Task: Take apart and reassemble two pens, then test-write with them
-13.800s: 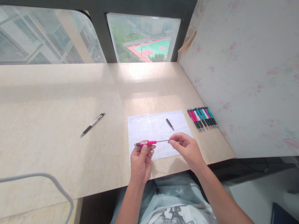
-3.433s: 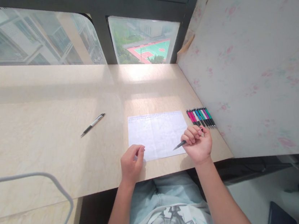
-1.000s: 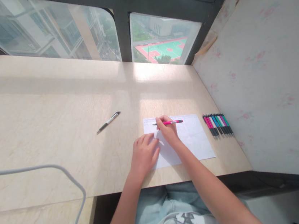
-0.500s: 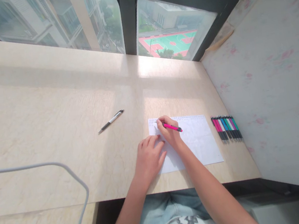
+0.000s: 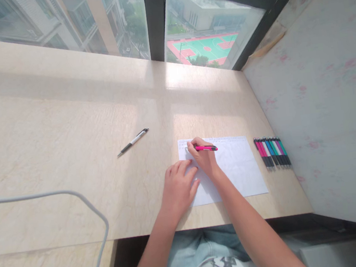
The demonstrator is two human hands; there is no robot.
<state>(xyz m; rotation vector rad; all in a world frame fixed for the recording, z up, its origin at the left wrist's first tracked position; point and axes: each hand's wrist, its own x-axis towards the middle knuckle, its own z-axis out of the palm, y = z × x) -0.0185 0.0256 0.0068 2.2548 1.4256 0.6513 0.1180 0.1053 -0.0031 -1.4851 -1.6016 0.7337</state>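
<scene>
A white sheet of paper [image 5: 237, 171] lies near the desk's front edge, with small rows of handwriting along its top. My right hand [image 5: 204, 157] is closed around a pink pen [image 5: 206, 148], its tip toward the upper left part of the sheet; the tip itself is too small to make out. My left hand [image 5: 180, 185] rests flat with fingers spread over the paper's left edge, beside the right hand. A white and black pen [image 5: 133, 142] lies alone on the desk, to the left of the sheet.
Several coloured pens [image 5: 271, 153] lie in a row right of the paper, close to the patterned wall [image 5: 331, 110]. A grey cable [image 5: 91, 207] curves across the desk's left front. Windows [image 5: 201, 31] stand behind the desk [image 5: 51, 136].
The pink pen has turned slightly in my right hand and now lies flatter. My left hand keeps its place on the paper. The whole view has shifted a little.
</scene>
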